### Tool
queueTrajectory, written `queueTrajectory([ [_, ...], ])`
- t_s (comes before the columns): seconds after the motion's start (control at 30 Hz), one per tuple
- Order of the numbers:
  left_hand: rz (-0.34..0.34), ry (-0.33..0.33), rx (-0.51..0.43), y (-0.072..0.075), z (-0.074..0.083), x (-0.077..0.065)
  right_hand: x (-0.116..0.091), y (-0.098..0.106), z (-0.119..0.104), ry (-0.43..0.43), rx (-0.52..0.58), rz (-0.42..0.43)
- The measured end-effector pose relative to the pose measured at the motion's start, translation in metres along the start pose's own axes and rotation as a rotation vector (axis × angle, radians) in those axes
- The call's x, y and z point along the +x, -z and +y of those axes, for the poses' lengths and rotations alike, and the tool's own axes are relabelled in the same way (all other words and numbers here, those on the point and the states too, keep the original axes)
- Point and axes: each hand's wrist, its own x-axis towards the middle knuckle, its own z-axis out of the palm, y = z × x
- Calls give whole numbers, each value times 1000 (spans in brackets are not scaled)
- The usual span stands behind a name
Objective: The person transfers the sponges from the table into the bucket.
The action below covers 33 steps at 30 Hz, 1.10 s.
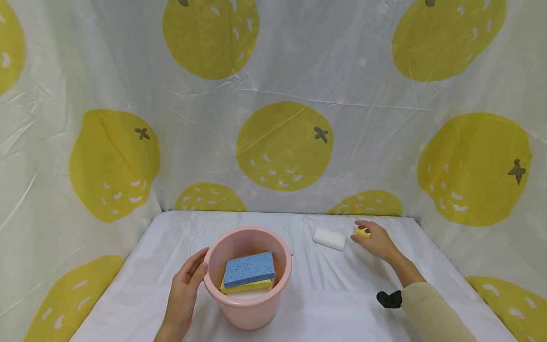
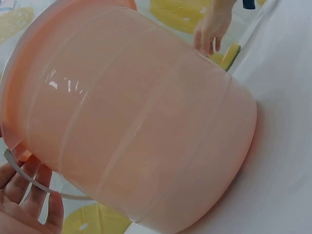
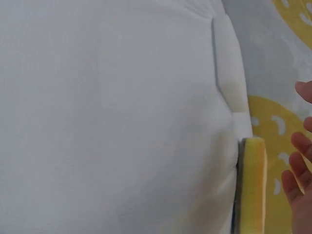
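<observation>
A pink bucket stands on the white cloth. Inside it, a blue sponge lies over a yellow sponge, with something white beneath. My left hand holds the bucket's left rim, thumb at the edge; the left wrist view shows those fingers beside the thin bucket handle. Over at the right, my right hand is above a yellow sponge with a dark scouring side. Its fingers are spread and loosely bent, apart from that sponge. A white block-shaped sponge lies just left of the right hand.
White curtains with large yellow fruit prints rise at the back and both sides. The white cloth surface runs up to them, with wrinkles near the middle. A black object sits against the right sleeve.
</observation>
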Motion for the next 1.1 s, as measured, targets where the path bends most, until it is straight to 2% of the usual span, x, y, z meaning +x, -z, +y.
queueTrajectory([
  [0.23, -5, 15, -1, 0, 0, -1, -9, -5, 25, -79, -24, 60],
  [0.43, -8, -3, -6, 0, -1, 0, -12, -1, 41, -128, -78, 71],
  [0.6, -6, 11, -3, -1, -1, 0, -17, 4, 57, -198, -136, 67],
  [0.8, -4, 22, -3, -2, -2, 1, -23, 8, 77, -220, -71, 28],
  [0.87, -1, 15, -4, -2, -1, 1, -24, 7, 81, -256, -38, -3],
  [0.97, 8, -1, -2, -1, -1, 1, -25, 3, 86, -294, 2, -40],
  [1.1, 6, -10, -10, 0, 0, 0, -26, 1, 87, -326, 41, -46],
])
